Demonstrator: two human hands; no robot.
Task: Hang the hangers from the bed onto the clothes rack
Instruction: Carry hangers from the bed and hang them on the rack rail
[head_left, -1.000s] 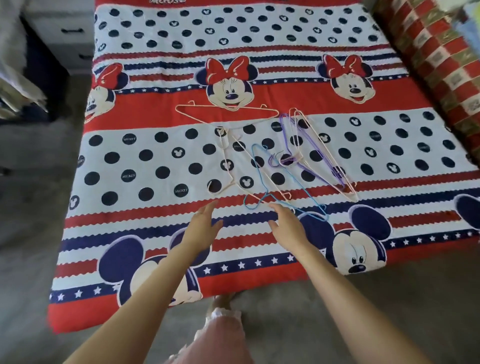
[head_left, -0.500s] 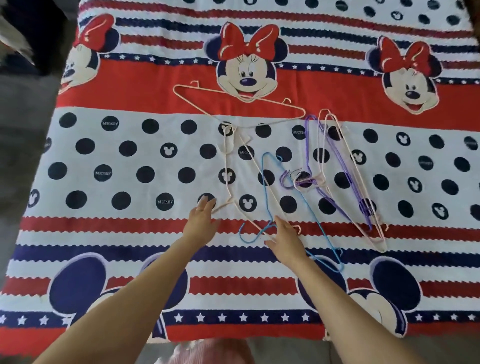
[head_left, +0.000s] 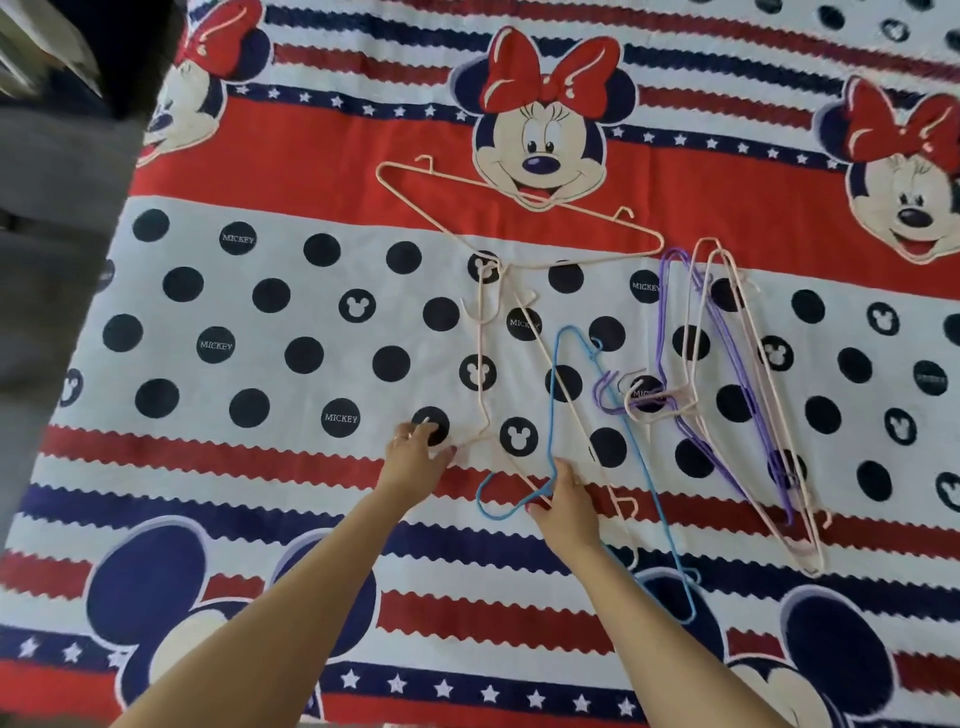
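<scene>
Several wire hangers lie on the Mickey-print bedspread (head_left: 260, 364). A pink hanger (head_left: 519, 208) lies farthest away, and a second pink hanger (head_left: 550, 364) runs diagonally below it. The blue hanger (head_left: 555, 405) crosses that one, its hook curling toward me. To the right, purple hangers (head_left: 748, 410) and more pink hangers (head_left: 779, 415) are stacked together. My left hand (head_left: 415, 462) lies with fingers spread on the bedspread, just left of the second pink hanger's corner. My right hand (head_left: 563, 499) rests its fingers on the blue hanger's neck beside the hook. The clothes rack is out of view.
Grey floor (head_left: 52, 312) runs along the bed's left edge, with dark furniture (head_left: 130, 47) at the top left corner. The bedspread fills the view elsewhere.
The camera has moved closer over the bed. Both hands have reached forward: the left to the pink hanger's corner, the right onto the blue hanger's neck.
</scene>
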